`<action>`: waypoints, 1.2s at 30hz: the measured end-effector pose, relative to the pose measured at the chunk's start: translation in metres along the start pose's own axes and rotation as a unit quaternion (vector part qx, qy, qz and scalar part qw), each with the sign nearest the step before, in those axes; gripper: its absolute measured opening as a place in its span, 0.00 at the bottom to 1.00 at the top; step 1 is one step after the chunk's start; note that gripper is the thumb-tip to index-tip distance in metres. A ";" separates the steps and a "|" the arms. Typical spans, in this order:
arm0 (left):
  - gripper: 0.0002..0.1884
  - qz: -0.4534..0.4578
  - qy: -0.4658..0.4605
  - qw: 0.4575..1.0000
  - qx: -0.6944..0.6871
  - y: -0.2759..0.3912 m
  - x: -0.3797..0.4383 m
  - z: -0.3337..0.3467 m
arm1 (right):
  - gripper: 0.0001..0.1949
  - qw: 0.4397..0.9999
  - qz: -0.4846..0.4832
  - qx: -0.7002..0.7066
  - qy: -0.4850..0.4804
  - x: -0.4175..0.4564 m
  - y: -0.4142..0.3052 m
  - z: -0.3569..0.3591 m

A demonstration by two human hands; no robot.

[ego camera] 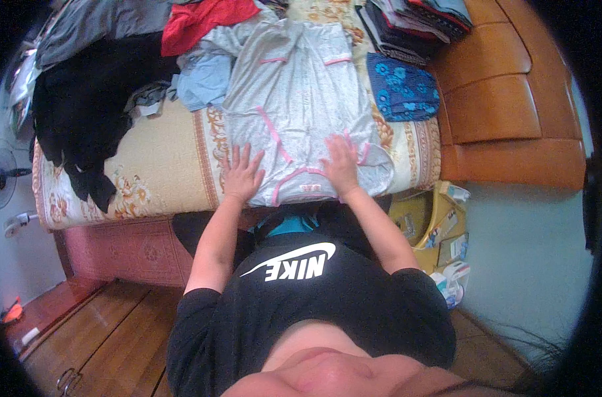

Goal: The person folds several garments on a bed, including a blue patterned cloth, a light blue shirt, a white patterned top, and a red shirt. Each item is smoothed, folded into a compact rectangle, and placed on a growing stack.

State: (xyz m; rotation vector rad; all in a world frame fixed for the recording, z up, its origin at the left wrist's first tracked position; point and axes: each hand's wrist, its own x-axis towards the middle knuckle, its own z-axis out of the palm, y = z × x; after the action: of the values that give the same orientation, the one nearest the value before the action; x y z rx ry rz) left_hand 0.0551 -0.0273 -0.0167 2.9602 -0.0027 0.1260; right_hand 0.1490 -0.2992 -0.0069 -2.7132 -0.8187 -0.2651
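Observation:
A light grey garment with pink trim [311, 114] lies spread on the bed, its neckline towards me at the mattress edge. Its sleeves appear folded in over the body. My left hand [242, 172] rests flat with fingers spread on the garment's left edge, near the collar. On the right of the neckline, my right hand [340, 161] presses flat on the cloth, fingers slightly apart. Neither hand grips anything. Right of the garment sits a folded blue cloth with a flower print [402, 88].
Black clothing [92, 104], a red garment [206, 22] and light blue cloth [204, 82] lie loosely at the left. Folded clothes [415, 25] are stacked at the back right, by the brown padded headboard [499, 99]. Below the bed's right corner stand yellow containers [442, 223].

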 end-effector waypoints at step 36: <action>0.19 -0.040 -0.084 0.886 -0.454 0.202 0.165 0.012 | 0.16 0.930 0.319 0.153 0.098 -0.061 0.090 -0.033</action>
State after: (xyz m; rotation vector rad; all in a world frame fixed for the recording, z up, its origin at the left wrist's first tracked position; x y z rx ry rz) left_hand 0.2187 -0.2271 0.0209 2.0151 0.0304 -0.1204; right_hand 0.1461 -0.4124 -0.0121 -2.4393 0.0957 -0.2297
